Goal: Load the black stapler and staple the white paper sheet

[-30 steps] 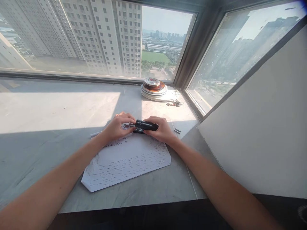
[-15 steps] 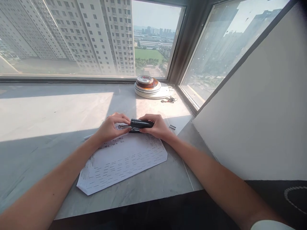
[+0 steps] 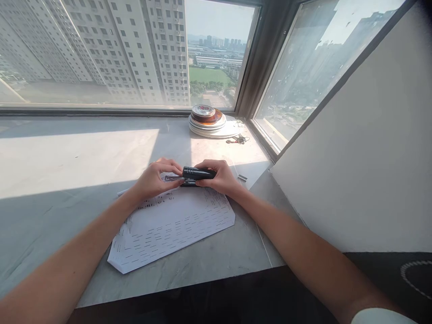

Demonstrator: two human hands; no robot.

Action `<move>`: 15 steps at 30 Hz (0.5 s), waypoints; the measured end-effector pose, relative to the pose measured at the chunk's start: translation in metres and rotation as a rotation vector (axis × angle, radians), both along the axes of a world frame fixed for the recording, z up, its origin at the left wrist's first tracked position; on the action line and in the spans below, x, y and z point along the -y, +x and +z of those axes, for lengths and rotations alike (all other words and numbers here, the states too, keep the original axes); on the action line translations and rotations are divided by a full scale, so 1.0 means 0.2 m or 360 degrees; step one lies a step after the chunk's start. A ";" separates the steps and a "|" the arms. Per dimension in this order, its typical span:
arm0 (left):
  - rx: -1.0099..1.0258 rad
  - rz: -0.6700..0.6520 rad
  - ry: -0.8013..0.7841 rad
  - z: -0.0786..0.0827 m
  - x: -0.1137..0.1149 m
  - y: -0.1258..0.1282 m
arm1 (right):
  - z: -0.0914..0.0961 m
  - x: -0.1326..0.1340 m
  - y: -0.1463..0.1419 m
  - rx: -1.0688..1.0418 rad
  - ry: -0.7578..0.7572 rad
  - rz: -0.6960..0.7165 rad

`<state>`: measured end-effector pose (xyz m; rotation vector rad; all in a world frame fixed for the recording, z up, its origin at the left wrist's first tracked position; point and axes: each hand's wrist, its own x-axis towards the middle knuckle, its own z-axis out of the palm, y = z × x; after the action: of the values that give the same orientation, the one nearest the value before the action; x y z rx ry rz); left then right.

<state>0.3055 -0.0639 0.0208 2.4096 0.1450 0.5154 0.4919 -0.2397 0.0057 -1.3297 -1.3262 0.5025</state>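
A black stapler (image 3: 197, 173) sits over the far edge of a stack of printed white sheets (image 3: 175, 222) on the grey stone sill (image 3: 84, 157). My right hand (image 3: 218, 177) is wrapped round the stapler's rear half. My left hand (image 3: 155, 178) is closed in a pinch at the stapler's front, fingertips on its metal part, resting on the paper. The sheets lie at a slant with a folded near-left corner.
A stack of plates (image 3: 207, 121) stands at the back by the window corner, with a small dark bunch of keys (image 3: 238, 140) beside it. A small strip of staples (image 3: 241, 177) lies right of my right hand. A white wall (image 3: 364, 157) rises at right.
The view has shifted slightly between frames, moving everything left and up a little. My hands have stayed on the stapler; the metal front part has slid out a bit more toward my left hand.
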 end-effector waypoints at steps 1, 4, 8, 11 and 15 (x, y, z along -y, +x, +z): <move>-0.0005 0.0004 -0.0001 0.00 0.00 0.00 | 0.00 0.00 0.00 -0.0007 0.0000 0.0002; -0.0021 0.0007 -0.0008 0.00 0.00 -0.01 | -0.01 0.00 0.01 -0.0030 0.0007 0.0017; -0.0003 0.0006 -0.0018 0.01 0.00 -0.01 | -0.01 0.00 0.01 -0.0067 0.0004 0.0028; 0.0008 0.0006 -0.0018 0.02 0.00 -0.01 | -0.01 0.00 0.01 -0.0076 -0.0021 0.0015; 0.0004 0.0012 -0.0003 0.02 0.00 -0.01 | 0.00 0.01 0.01 -0.0107 -0.0027 0.0005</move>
<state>0.3026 -0.0639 0.0251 2.4073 0.1534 0.5215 0.4948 -0.2410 0.0051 -1.3139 -1.2716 0.5571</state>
